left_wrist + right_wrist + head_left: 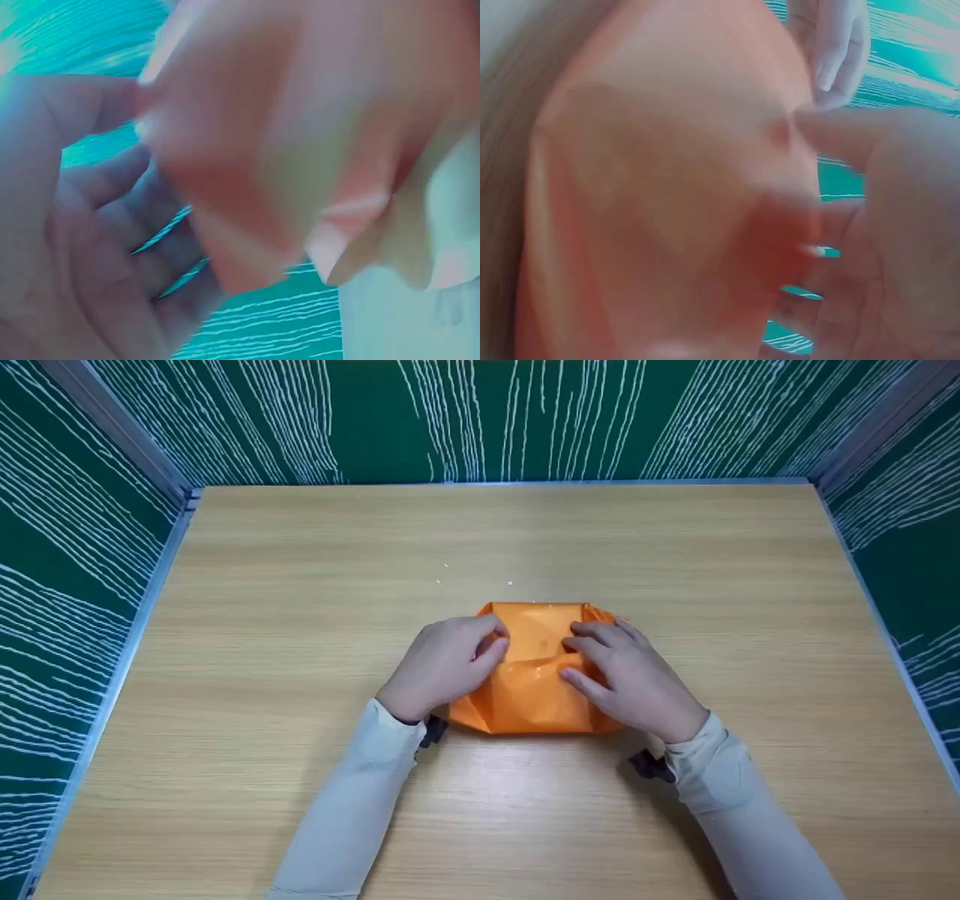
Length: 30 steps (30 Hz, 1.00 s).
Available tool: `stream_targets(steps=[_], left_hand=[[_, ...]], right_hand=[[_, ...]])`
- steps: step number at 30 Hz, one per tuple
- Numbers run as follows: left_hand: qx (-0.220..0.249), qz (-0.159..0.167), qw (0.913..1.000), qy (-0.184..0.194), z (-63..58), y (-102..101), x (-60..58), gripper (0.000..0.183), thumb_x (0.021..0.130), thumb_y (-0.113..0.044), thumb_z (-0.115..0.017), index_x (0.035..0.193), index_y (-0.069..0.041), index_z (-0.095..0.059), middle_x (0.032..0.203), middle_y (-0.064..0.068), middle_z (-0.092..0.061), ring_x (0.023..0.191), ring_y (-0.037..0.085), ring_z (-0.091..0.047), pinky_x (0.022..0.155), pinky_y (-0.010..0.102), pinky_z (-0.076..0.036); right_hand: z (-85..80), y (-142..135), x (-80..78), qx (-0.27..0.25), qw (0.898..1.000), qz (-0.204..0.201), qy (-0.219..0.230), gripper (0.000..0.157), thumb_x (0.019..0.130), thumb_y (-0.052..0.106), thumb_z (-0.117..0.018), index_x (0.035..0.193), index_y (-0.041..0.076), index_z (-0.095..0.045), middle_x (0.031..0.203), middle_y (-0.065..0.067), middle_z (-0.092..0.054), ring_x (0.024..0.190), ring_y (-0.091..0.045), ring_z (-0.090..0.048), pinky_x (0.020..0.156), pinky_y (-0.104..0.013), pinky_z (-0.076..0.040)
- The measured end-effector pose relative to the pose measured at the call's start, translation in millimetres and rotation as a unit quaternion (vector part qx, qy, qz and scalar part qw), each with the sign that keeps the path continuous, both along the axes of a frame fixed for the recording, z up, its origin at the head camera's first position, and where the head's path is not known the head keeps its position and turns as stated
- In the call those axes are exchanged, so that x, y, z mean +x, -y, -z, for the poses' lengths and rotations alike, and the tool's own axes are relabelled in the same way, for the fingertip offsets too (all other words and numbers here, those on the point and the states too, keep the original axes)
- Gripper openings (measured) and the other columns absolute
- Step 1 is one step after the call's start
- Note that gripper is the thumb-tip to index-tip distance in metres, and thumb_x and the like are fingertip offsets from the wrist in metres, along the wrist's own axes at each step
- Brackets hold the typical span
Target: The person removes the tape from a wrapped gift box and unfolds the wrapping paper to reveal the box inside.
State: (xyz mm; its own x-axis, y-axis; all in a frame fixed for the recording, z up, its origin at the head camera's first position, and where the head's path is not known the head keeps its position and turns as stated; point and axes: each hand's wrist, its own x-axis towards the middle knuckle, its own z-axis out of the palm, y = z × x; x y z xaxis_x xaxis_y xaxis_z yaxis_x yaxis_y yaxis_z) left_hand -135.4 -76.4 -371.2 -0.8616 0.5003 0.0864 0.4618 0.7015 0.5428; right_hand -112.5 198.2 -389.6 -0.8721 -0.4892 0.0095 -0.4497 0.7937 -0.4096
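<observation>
A boxy package of thin, shiny orange wrapping (pixel 544 701) lies on the wooden table, its top sheet creased across the middle and its ends folded at angles. At its left side, my left hand (pixel 454 660) pinches the wrapping between thumb and forefinger; the left wrist view shows the thumb tip at a raised corner of the orange sheet (pixel 240 225). My right hand (pixel 637 675) rests on the right part of the package with its fingers spread. Seen from the right wrist, the right thumb (pixel 840 135) presses the edge of the orange sheet (pixel 652 187). Whatever lies inside the wrapping is hidden.
A few tiny white specks (pixel 510 583) lie on the wooden table (pixel 300 585) beyond the package. Green walls (pixel 375 427) with white streaks stand along the back and both sides. Dark wrist devices (pixel 651 766) show below both cuffs.
</observation>
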Motion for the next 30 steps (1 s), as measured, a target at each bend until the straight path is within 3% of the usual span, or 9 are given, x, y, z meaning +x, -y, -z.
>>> stream_targets(steps=[2,5,10,16,18,21,25,28,30], left_hand=[[0.0,0.013,0.9989,0.044,-3.2,7.4,-0.9,0.029,0.108,-0.027,-0.045,0.1,-0.015,-0.07,0.077,-0.003,-0.061,0.071,0.015,-0.056,0.069,0.031,-0.048],[-0.025,0.035,0.9901,0.133,-6.3,20.8,-1.9,0.03,0.106,-0.016,-0.042,0.097,-0.012,-0.071,0.085,0.001,-0.066,0.074,0.018,-0.058,0.072,0.033,-0.05],[-0.082,0.069,0.9668,0.232,-2.3,33.7,-2.3,0.033,0.094,-0.004,-0.044,0.097,-0.012,-0.076,0.095,0.0,-0.07,0.078,0.018,-0.058,0.075,0.032,-0.05],[-0.083,0.123,0.929,0.339,2.8,31.8,2.7,0.03,0.091,-0.009,-0.051,0.099,-0.018,-0.079,0.076,-0.008,-0.057,0.058,0.011,-0.045,0.056,0.025,-0.037],[-0.082,0.133,0.9231,0.352,4.1,31.4,4.1,0.029,0.094,-0.011,-0.052,0.1,-0.018,-0.079,0.073,-0.009,-0.056,0.054,0.01,-0.041,0.055,0.026,-0.035],[-0.092,0.14,0.9285,0.331,10.2,30.7,5.9,0.02,0.098,-0.018,-0.061,0.108,-0.015,-0.078,0.08,-0.009,-0.063,0.062,0.009,-0.051,0.065,0.028,-0.044],[-0.102,0.139,0.9493,0.262,22.2,28.5,9.4,0.03,0.095,-0.025,-0.075,0.121,-0.012,-0.071,0.102,-0.002,-0.069,0.09,0.014,-0.061,0.089,0.034,-0.05],[-0.102,0.122,0.9711,0.178,28.9,26.5,12.2,0.032,0.092,-0.007,-0.073,0.123,-0.009,-0.068,0.113,0.005,-0.068,0.102,0.023,-0.062,0.096,0.039,-0.05],[-0.107,0.106,0.9802,0.129,32.5,25.6,14.4,0.036,0.09,0.003,-0.067,0.124,-0.009,-0.067,0.117,0.006,-0.068,0.106,0.026,-0.064,0.097,0.04,-0.052]], right_hand=[[0.1,-0.7,-0.7,0.002,1.0,-0.004,0.0,0.057,0.104,0.05,-0.056,0.137,0.003,-0.065,0.151,-0.019,-0.052,0.144,-0.037,-0.044,0.123,-0.062,-0.015],[0.4,-1.1,-1.2,-0.001,1.0,-0.011,-0.009,0.05,0.103,0.042,-0.063,0.133,0.003,-0.067,0.149,-0.02,-0.054,0.142,-0.037,-0.045,0.122,-0.064,-0.016],[1.5,-1.7,-0.7,-0.008,1.0,-0.01,-0.013,0.049,0.105,0.042,-0.06,0.133,0.002,-0.067,0.149,-0.02,-0.054,0.142,-0.037,-0.045,0.121,-0.064,-0.019],[1.7,-2.4,0.6,-0.034,0.999,-0.001,-0.003,0.052,0.112,0.04,-0.039,0.138,0.003,-0.065,0.152,-0.018,-0.053,0.144,-0.036,-0.045,0.121,-0.064,-0.021],[1.3,-3.3,0.1,-0.038,0.999,-0.001,-0.003,0.051,0.113,0.038,-0.039,0.137,0.003,-0.066,0.151,-0.018,-0.054,0.143,-0.036,-0.046,0.12,-0.065,-0.02],[0.5,-4.3,-1.2,-0.029,1.0,-0.007,-0.004,0.047,0.112,0.035,-0.043,0.136,0.002,-0.066,0.151,-0.018,-0.054,0.143,-0.037,-0.046,0.12,-0.065,-0.02],[-0.3,-5.5,-2.2,-0.012,1.0,-0.015,0.004,0.045,0.109,0.034,-0.053,0.138,0.002,-0.064,0.152,-0.018,-0.052,0.144,-0.037,-0.044,0.121,-0.064,-0.021],[-0.6,-6.6,-2.5,-0.014,0.999,-0.028,-0.004,0.044,0.105,0.031,-0.062,0.138,0.002,-0.064,0.153,-0.018,-0.052,0.143,-0.038,-0.044,0.12,-0.062,-0.025],[-1.7,-8.9,-1.6,-0.03,0.999,-0.036,-0.016,0.044,0.102,0.029,-0.067,0.138,0.002,-0.064,0.153,-0.017,-0.052,0.142,-0.037,-0.045,0.119,-0.061,-0.03]])
